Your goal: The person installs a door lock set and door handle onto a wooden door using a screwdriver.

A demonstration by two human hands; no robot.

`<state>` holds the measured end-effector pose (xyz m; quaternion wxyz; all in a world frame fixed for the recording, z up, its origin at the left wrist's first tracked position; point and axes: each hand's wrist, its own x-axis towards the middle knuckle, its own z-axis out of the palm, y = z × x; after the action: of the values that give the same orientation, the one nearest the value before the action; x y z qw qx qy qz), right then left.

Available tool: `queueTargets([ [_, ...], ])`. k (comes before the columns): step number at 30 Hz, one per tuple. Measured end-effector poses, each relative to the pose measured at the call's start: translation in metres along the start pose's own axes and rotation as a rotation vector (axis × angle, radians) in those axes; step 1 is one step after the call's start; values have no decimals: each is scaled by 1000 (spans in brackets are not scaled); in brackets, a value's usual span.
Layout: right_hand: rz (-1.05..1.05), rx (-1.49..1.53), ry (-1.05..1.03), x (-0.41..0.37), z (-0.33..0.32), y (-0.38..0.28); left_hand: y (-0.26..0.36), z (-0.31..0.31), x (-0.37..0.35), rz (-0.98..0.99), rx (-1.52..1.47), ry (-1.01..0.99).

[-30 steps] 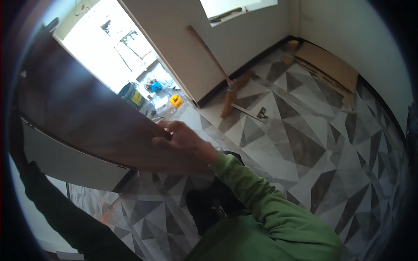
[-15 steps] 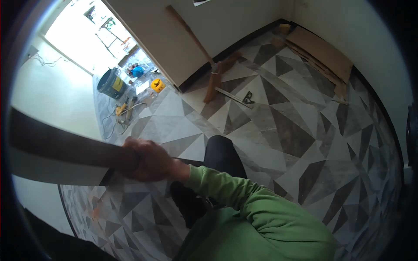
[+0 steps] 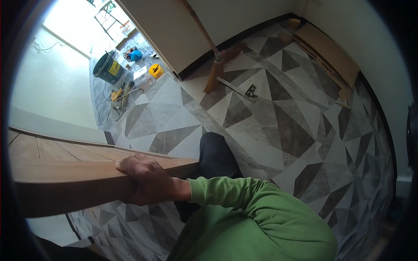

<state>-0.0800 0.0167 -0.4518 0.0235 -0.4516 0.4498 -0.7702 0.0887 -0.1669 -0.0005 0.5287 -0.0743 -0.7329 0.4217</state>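
Observation:
A light-brown wooden door (image 3: 78, 172) with grooved panelling on its upper face reaches in from the left. My right hand (image 3: 148, 179), in a green sleeve, is wrapped over its edge, with fingers on the upper side and the palm against the thick edge. The door's right end comes up beside my dark-trousered knee (image 3: 215, 152). Its far left part runs out of view. I cannot see my left hand.
A broom (image 3: 215, 71) leans against the wall, near a combination square (image 3: 237, 89) on the patterned floor. Flattened cardboard (image 3: 333, 56) lies along the right wall. Beyond the doorway are a black bucket (image 3: 108, 69), a yellow tub (image 3: 156, 71) and corded power tools (image 3: 122, 95).
The door has tilted, so its grooved face now shows where mostly its dark edge did before. My right hand has moved slightly down with it, still gripping. The view has shifted a little.

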Motion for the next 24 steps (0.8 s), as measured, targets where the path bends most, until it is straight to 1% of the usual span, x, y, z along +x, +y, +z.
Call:
queueTargets([
  [2,46,-51,-118,1,-3,-3,-4,-1,-1,0,9,-19],
  [3,47,-39,-127,1,-4,-3,-6,-2,-2,0,17,-31],
  [5,39,-28,-226,3,-9,-2,-9,-3,-4,-5,28,-55],
  [8,28,7,-282,6,-13,1,-15,-6,-2,-2,53,-90],
  [12,30,28,-312,7,-15,2,-23,-17,5,17,93,-146],
  [14,20,24,-289,8,-16,2,-25,-20,7,22,107,-165],
  [19,51,33,-312,3,-13,-1,-28,-14,-1,14,99,-189],
  [21,58,54,-329,2,-12,-3,-27,-16,-4,2,100,-207],
  [24,49,65,-413,4,-15,-3,-22,-34,-9,-25,143,-234],
])
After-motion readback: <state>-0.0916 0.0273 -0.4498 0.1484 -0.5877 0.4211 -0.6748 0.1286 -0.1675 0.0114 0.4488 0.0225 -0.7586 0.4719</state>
